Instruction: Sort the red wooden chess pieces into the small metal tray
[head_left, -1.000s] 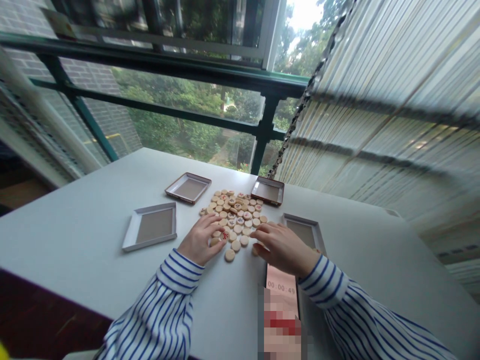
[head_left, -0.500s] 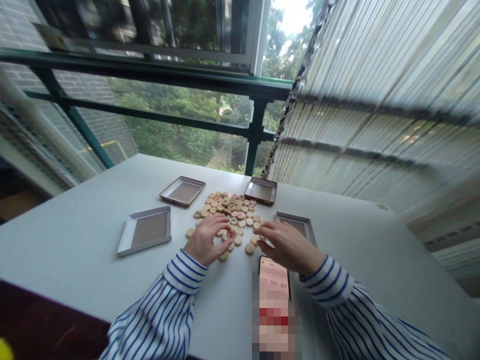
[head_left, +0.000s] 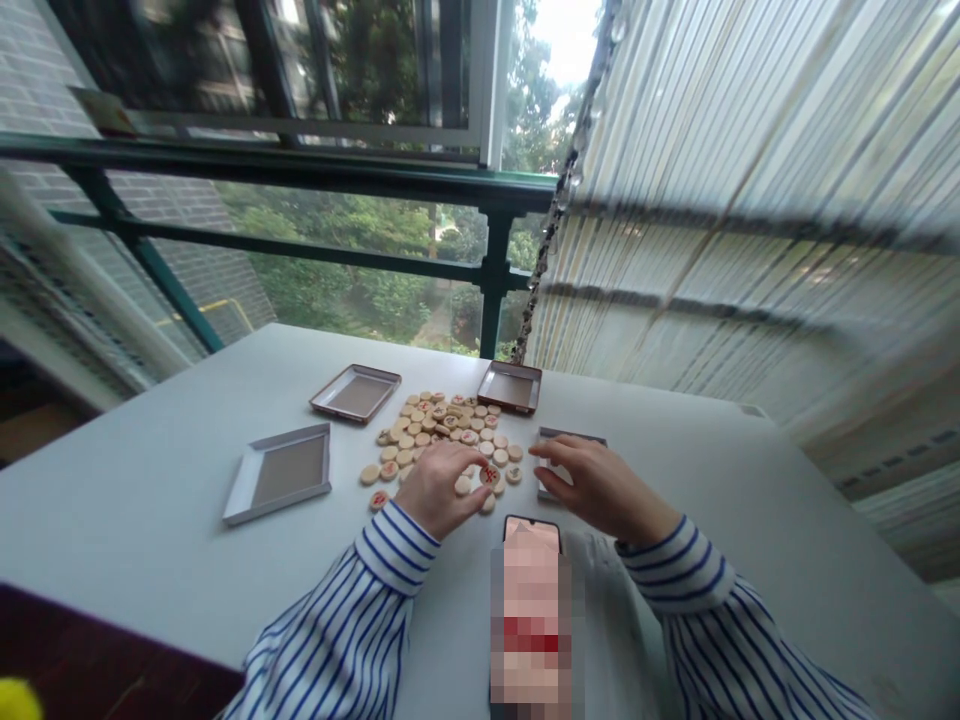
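Observation:
Many round wooden pieces (head_left: 450,421), some with red or dark characters, lie heaped and scattered mid-table. My left hand (head_left: 442,486) is at their near edge, thumb and forefinger pinching a round piece with a red character (head_left: 489,475). To the right, my right hand (head_left: 592,484) hovers over a grey tray (head_left: 571,433) and partly hides it; its fingers are apart with nothing between them. Close to my right fingertips lies a piece with a dark character (head_left: 514,475). Two pieces lie near my left wrist, one with a red character (head_left: 379,501).
On the white table (head_left: 172,440) stand a grey tray (head_left: 277,474) at left and two brown-rimmed trays (head_left: 356,392) (head_left: 510,387) at the back. A phone (head_left: 532,560), partly pixelated, lies between my forearms. Behind are a railing and a string curtain.
My left hand has moved right with the pinched piece. My right hand has shifted right, away from the pieces. Some pieces near my hands have changed places, and the view has shifted slightly.

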